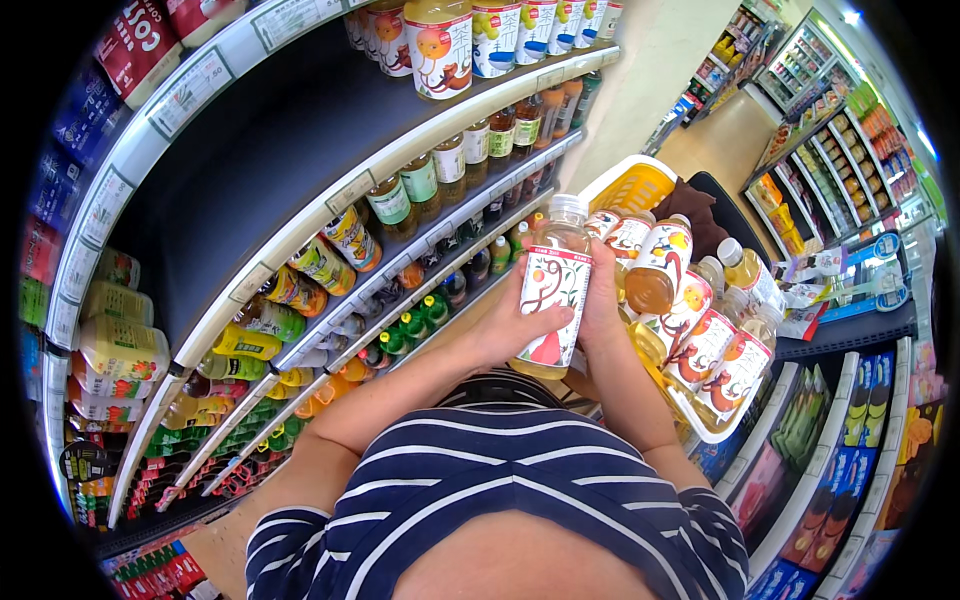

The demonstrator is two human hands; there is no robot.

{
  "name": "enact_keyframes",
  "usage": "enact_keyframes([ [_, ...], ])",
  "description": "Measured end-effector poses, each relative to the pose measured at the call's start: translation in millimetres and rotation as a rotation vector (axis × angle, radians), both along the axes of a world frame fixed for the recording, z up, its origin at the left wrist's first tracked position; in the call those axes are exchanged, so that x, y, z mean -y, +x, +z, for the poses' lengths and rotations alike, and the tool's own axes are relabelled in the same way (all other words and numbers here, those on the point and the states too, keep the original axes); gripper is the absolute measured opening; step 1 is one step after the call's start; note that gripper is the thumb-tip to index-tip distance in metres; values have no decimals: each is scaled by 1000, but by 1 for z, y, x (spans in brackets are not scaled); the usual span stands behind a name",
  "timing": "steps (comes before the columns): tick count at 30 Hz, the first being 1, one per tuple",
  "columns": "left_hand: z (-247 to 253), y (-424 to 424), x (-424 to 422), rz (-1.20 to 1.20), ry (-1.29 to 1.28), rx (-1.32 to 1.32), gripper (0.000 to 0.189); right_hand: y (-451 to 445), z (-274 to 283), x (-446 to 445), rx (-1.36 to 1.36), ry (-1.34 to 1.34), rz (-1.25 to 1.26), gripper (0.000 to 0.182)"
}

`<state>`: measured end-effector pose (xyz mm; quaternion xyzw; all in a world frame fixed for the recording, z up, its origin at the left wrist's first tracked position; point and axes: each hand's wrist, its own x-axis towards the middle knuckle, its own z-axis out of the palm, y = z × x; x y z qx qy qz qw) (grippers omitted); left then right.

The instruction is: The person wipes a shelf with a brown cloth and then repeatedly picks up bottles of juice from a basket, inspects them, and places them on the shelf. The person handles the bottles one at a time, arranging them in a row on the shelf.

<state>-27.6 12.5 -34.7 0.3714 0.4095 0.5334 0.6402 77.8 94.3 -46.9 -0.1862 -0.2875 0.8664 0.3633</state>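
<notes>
Both my hands hold one plastic tea bottle (556,292) with a pale drink, a white cap and an illustrated white label, in front of my chest. My left hand (517,322) grips its left side, with the thumb across the label. Behind the right side is my right hand (600,292), its fingers partly hidden by the bottle. Just right of it stands a yellow basket with a white rim (718,435), heaped with similar bottles (660,262) lying at various angles. A dark brown cloth (688,210) lies at the basket's far side.
Curved drink shelves (352,187) fill the left side, with a row of matching tea bottles (440,49) on an upper shelf. A pale pillar (645,82) rises beyond them. Packaged goods stand on shelves (814,465) at the lower right. An aisle floor (720,142) runs into the distance.
</notes>
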Motion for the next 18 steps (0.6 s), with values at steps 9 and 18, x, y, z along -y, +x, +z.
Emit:
enact_keyframes([
  [9,-7,-10,-1,89,27,-61,90,-9,-12,0,124,-80,-24,58],
  [18,-11,-19,1,190,126,-234,87,-22,10,16,264,232,-154,44],
])
